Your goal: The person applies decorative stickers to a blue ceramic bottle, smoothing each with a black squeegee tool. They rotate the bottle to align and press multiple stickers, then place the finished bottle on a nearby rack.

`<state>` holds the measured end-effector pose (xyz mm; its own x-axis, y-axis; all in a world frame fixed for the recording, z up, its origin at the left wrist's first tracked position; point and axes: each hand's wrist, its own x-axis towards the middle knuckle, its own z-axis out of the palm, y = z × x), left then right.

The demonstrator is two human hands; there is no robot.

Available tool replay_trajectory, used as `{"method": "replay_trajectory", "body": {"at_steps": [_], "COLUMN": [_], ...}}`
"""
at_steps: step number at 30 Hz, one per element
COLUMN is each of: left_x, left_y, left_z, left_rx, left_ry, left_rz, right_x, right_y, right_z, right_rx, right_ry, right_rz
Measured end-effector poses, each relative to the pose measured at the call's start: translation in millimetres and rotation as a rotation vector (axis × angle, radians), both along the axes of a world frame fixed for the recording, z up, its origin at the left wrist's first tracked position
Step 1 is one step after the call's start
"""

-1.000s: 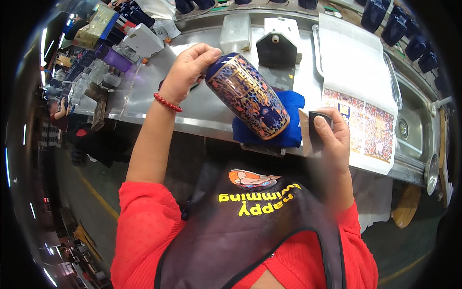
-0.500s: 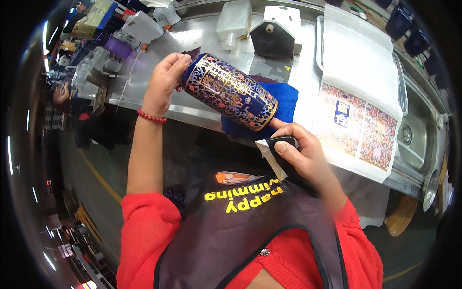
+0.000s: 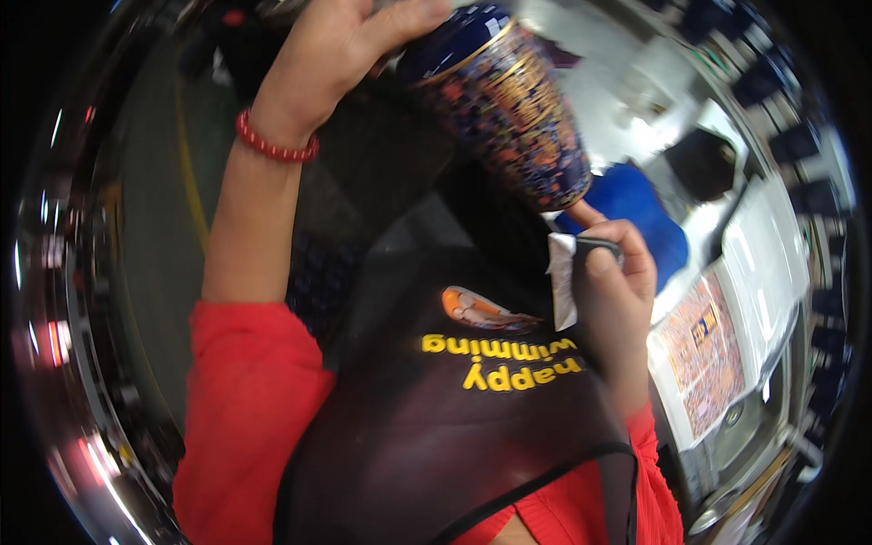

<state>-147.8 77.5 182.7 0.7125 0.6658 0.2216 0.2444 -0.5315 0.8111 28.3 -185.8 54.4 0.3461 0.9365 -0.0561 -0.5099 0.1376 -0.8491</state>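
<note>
Swung leftward from over the blue cloth [image 3: 640, 222], the patterned jar [image 3: 513, 113] slants between both hands' fingers, its top end grasped by the left hand [image 3: 341, 50], its base beside the fingertip of the right hand [image 3: 625, 272], which pinches a dark pad [image 3: 599, 243].

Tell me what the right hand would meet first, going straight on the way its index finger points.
The vessel: the right hand points its index finger up at the lower end, perhaps touching it; depth is unclear.
</note>
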Motion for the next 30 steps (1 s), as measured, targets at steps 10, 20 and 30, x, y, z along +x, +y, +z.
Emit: {"method": "replay_trajectory", "body": {"at_steps": [10, 20, 30], "left_x": [-193, -307, -349], "left_y": [44, 97, 82], "left_z": [-106, -402, -576], "left_rx": [0.626, 0.516, -0.146], "left_ry": [0.039, 0.612, 0.899], "left_rz": [0.361, 0.713, 0.912], "right_x": [-51, 30, 27], "right_y": [157, 235, 229], "right_z": [-20, -70, -80], "right_rx": [-0.088, 0.143, -0.064], "right_ry": [-0.387, -2.118, -2.263], "right_rz": [0.202, -0.087, 0.000]}}
